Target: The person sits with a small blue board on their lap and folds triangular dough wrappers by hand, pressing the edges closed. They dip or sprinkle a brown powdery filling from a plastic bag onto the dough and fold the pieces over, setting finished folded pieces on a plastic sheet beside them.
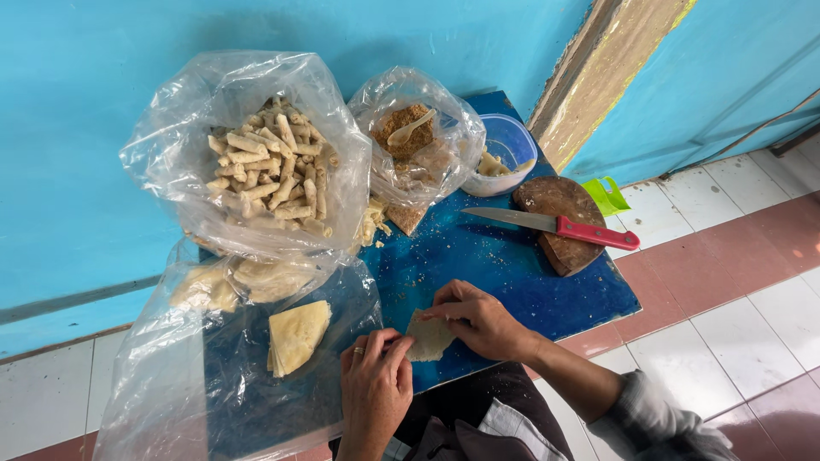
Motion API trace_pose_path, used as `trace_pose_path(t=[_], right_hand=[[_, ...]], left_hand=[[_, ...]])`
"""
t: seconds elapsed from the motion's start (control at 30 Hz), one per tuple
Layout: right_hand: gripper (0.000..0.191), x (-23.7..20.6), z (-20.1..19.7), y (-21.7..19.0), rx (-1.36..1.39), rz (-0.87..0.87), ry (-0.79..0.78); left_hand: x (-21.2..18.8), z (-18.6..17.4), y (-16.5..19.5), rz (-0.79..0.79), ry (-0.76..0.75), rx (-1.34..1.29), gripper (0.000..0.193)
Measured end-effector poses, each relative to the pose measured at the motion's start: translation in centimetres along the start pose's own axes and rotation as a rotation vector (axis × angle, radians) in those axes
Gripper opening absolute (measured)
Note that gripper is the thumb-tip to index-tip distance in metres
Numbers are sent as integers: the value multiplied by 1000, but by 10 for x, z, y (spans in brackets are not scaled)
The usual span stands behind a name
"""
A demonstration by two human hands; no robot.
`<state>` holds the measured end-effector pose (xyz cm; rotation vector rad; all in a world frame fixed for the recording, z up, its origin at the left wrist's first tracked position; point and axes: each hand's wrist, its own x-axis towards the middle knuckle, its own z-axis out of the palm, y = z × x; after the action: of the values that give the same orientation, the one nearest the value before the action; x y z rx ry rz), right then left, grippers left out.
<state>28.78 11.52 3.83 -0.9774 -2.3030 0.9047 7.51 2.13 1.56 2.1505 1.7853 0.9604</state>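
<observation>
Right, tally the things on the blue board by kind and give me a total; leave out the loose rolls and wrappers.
Clear plastic bags: 3 (rolled pieces, brown filling, folded wrappers)
Spoon in the filling: 1
Plastic tub: 1
Round wooden block: 1
Red-handled knife: 1
Wrapper under both hands: 1
Total: 8

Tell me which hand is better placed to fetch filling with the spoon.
Probably the right hand: it lies nearer the spoon in the bag of brown filling. The left hand pinches the wrapper at the near edge, farther away.
</observation>
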Motion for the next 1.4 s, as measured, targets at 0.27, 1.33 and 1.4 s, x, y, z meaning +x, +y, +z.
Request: trace_pose_path(t=[0.27, 1.33, 1.4], right_hand=[[52, -5, 7, -7, -796, -314, 8], [33, -12, -11, -2, -608, -253, 150], [34, 0, -16, -1, -659, -396, 100]], left_hand=[[-1, 2, -1, 5, 3, -26, 26], [-3, 8, -4, -12, -26, -27, 26], [-3, 7, -4, 1, -18, -27, 26]])
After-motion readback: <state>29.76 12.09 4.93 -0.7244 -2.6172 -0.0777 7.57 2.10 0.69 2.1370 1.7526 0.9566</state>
